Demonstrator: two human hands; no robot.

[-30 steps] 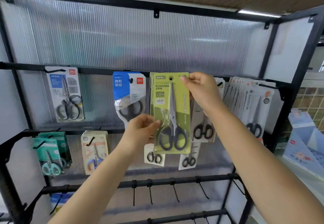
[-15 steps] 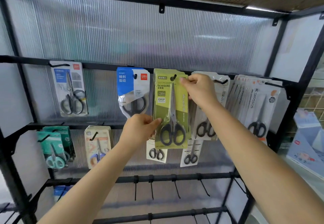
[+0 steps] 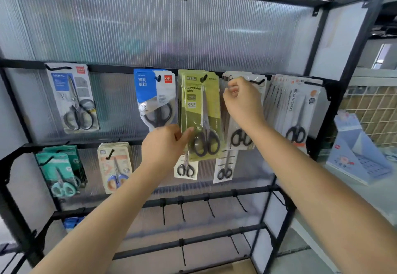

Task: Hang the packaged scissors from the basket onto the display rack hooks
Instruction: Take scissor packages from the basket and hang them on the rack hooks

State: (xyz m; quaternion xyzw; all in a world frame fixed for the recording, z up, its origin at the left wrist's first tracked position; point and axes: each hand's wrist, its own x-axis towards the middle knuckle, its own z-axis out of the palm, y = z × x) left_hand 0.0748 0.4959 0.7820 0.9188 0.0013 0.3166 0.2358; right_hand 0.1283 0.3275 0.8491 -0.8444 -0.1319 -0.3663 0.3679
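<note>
The green scissors pack [image 3: 199, 114] hung on a top-row hook [image 3: 203, 78] of the display rack [image 3: 318, 63], between a blue-and-white pack [image 3: 155, 99] and a stack of clear-fronted packs [image 3: 240, 138]. The left hand [image 3: 165, 145] pinched the green pack's lower left edge. The right hand [image 3: 242, 102], fingers loosely curled, held nothing, just beside the pack's top right corner.

A stationery shop: a black display rack [image 3: 214, 194] hung with packaged scissors [image 3: 199, 114].
</note>
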